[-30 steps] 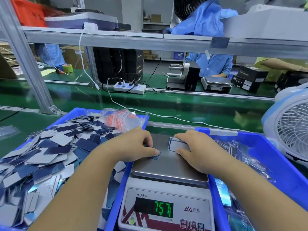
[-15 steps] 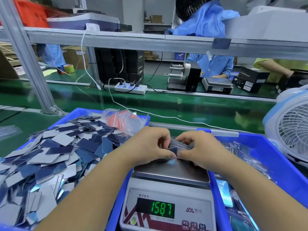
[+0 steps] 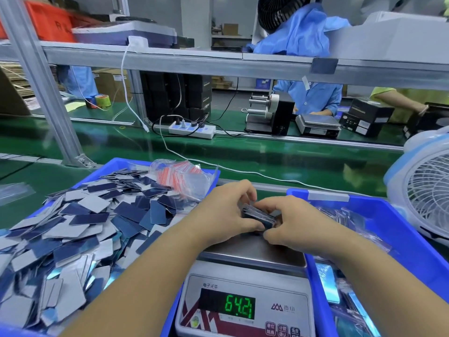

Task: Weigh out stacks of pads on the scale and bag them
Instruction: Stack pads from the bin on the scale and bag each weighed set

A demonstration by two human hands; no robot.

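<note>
Because the green counter (image 3: 279, 161) must feed one scale from both sides, its biggest loads flank the person: at nine o'clock a blue tray of loose pads (image 3: 80, 229), heaped within easy reach of the left hand (image 3: 224, 211), and at three o'clock a second blue tray (image 3: 379, 210), seemingly for filled bags, though its contents are glare and film and hard to read. A packet of empty bags (image 3: 182, 178) with red strips lies at eleven o'clock on the pad heap. At six o'clock the scale (image 3: 245, 305) sits between the trays; its display looks like 64.21, its lower edge cut off. Both hands, the right hand (image 3: 295, 223) opposite the left, are clamped on the stack of pads (image 3: 258, 216) over the platter, probably squaring its edges. Whether the stack touches the platter is hidden by the fingers.
</note>
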